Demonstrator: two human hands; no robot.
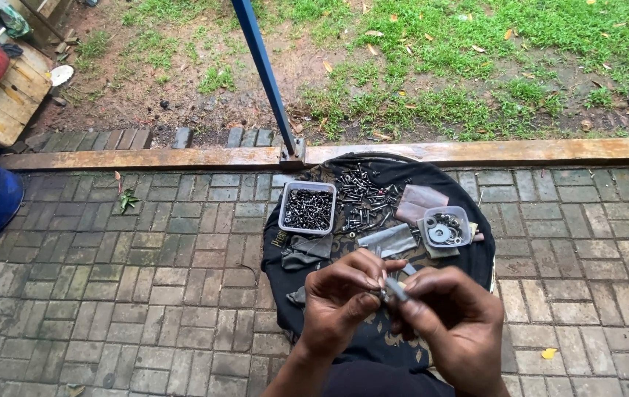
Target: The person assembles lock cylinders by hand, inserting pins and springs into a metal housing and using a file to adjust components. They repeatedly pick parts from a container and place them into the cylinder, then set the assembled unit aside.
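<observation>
Head view
Containers: two clear plastic tubs on the round black cloth (pixel 469 268); square tub of dark screws (pixel 307 207) toward its far left edge, smaller tub of washers (pixel 445 227) at its right edge.
Loose screws (pixel 364 195): uncounted heap between the tubs.
Left hand (pixel 340 298): grip closed, fingertips pinching one small grey bolt (pixel 395 289).
Right hand (pixel 458 320): grip closed on the same bolt, above the cloth's near edge.

Your left hand (pixel 340 298) and your right hand (pixel 455 323) are both bare. You wear no gloves or rings, and no sleeves cover your wrists. Near you, dark cloth covers your lap.
</observation>
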